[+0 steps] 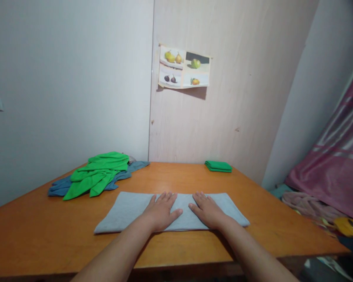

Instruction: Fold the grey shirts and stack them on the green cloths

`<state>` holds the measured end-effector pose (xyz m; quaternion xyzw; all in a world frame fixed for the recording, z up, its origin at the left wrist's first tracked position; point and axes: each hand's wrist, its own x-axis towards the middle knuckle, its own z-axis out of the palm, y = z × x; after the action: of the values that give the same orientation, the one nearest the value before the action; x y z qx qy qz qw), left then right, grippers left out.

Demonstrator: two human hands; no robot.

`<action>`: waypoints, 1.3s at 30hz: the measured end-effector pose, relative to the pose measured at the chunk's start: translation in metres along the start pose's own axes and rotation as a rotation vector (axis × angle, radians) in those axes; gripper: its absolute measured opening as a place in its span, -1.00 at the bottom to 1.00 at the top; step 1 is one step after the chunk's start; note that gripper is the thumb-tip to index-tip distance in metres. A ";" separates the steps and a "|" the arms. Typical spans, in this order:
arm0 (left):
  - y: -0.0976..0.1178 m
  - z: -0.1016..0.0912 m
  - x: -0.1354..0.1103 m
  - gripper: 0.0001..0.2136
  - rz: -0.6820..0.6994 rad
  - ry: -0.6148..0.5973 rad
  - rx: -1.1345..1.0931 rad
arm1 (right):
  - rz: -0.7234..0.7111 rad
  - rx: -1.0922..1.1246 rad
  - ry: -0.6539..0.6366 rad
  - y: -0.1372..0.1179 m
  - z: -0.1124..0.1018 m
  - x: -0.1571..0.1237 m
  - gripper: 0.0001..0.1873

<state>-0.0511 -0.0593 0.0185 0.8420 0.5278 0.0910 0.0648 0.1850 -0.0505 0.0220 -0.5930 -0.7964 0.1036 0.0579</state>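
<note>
A light grey-blue cloth (129,211), folded into a long flat rectangle, lies across the table in front of me. My left hand (161,213) rests palm down on it, left of its middle, with the thumb out to the side. On the right half of the same cloth, my right hand (207,210) lies flat too, fingers stretched away from me. Both hands are open and grip nothing. Parts of the cloth under the palms and wrists are hidden.
A loose heap of bright green cloth (106,172) over blue cloth (60,186) lies at the table's back left. A folded green cloth (218,166) sits at the back right. The orange wooden table (176,250) meets the wall; fabrics and a pink curtain (326,180) are at right.
</note>
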 end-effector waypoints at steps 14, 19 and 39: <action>0.001 -0.001 -0.001 -0.23 -0.004 -0.009 -0.010 | 0.139 -0.044 0.033 0.055 0.003 -0.005 -0.11; 0.000 -0.001 -0.001 -0.22 -0.009 -0.021 -0.006 | 0.194 -0.063 0.094 0.071 0.004 -0.005 -0.10; 0.001 -0.003 -0.001 -0.22 -0.005 -0.027 -0.019 | 0.324 -0.079 0.072 0.095 -0.002 -0.021 -0.10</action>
<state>-0.0510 -0.0609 0.0218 0.8411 0.5282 0.0845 0.0802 0.2799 -0.0439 0.0025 -0.7188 -0.6912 0.0590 0.0457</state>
